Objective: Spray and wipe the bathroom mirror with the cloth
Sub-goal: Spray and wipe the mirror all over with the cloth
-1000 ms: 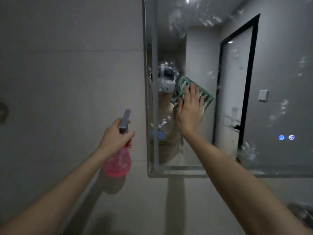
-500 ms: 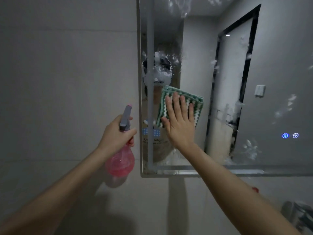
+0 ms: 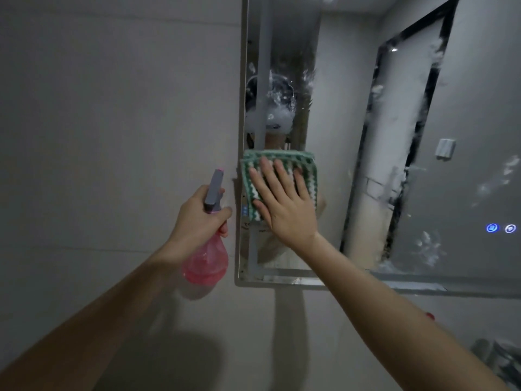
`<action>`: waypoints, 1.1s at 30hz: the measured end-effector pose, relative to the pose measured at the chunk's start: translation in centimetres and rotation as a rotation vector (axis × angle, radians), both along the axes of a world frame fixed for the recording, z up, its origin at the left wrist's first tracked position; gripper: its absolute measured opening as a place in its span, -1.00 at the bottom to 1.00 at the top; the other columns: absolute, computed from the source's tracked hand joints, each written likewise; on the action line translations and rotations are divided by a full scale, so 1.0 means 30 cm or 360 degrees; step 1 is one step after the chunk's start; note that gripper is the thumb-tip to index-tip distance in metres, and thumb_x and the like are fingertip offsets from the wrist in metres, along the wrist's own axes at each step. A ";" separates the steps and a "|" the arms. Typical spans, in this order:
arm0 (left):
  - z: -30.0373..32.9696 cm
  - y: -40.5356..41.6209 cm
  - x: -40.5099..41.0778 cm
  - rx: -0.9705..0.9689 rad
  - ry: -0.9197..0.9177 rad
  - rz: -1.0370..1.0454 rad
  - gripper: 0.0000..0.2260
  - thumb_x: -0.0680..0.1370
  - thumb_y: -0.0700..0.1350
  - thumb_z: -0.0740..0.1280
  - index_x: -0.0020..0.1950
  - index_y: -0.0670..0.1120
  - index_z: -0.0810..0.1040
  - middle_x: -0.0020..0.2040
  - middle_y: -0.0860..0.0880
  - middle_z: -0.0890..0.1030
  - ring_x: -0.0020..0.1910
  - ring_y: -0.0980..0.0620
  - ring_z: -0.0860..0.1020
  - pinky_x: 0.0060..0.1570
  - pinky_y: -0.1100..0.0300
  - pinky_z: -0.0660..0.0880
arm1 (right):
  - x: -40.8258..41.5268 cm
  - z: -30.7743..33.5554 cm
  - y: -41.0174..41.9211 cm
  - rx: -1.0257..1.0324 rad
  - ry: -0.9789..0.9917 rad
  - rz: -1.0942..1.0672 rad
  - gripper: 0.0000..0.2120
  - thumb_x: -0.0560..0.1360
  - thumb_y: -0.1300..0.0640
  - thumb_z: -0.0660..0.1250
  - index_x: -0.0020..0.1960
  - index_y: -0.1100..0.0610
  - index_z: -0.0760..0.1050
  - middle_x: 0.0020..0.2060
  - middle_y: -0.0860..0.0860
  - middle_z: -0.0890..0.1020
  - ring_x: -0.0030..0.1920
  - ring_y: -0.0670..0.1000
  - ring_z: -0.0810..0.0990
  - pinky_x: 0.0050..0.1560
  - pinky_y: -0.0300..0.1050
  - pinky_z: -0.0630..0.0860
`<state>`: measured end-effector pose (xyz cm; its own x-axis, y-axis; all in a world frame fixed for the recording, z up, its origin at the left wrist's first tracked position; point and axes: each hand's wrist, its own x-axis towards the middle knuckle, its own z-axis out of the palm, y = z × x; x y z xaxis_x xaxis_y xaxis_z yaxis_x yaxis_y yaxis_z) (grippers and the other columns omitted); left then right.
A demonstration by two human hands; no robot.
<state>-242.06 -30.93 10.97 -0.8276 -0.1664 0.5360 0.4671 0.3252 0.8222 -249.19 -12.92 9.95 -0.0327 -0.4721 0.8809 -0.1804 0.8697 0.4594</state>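
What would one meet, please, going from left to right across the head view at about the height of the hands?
Tiled wall → left hand holding the pink spray bottle → green-and-white cloth under the flat right hand → reflected dark door frame → two lit blue buttons.

right hand [image 3: 284,204] flat on cloth [image 3: 253,176]

Cloth [image 3: 279,176] on mirror [image 3: 465,165], bottle [image 3: 207,249] left.

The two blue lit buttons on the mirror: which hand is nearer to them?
Right. The right hand presses the cloth flat on the mirror, left of the blue buttons. The left hand holds the spray bottle farther left, off the glass.
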 end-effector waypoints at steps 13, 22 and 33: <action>0.012 0.022 0.019 0.0016 -0.0009 0.0009 -0.77 0.48 -0.33 0.33 0.11 -0.15 0.47 -0.35 -0.11 0.53 -0.50 0.02 0.51 -0.45 0.23 0.49 | 0.007 0.101 -0.025 -0.0273 -0.0104 0.0028 -0.52 0.65 -0.07 0.04 0.52 0.07 0.19 0.50 0.08 0.23 0.51 0.10 0.15 0.50 0.09 0.01; -0.214 0.005 0.072 0.0012 -0.0269 0.0041 -0.76 0.48 -0.36 0.33 0.13 -0.22 0.46 -0.37 -0.12 0.50 -0.57 0.08 0.45 -0.46 0.15 0.47 | 0.041 -0.407 -0.023 -0.0137 -0.0330 -0.0019 -0.48 0.65 -0.10 0.06 0.55 0.03 0.08 0.55 0.02 0.04 0.54 0.03 0.03 0.51 0.04 -0.06; -0.058 -0.016 0.043 -0.0022 -0.0126 0.0107 -0.74 0.47 -0.33 0.33 0.12 -0.13 0.46 -0.24 -0.12 0.56 -0.53 0.03 0.51 -0.46 0.26 0.48 | 0.016 -0.108 -0.018 0.0084 -0.0203 -0.0008 -0.50 0.63 -0.08 0.06 0.53 0.00 0.13 0.52 0.01 0.19 0.53 0.01 0.07 0.47 0.04 -0.01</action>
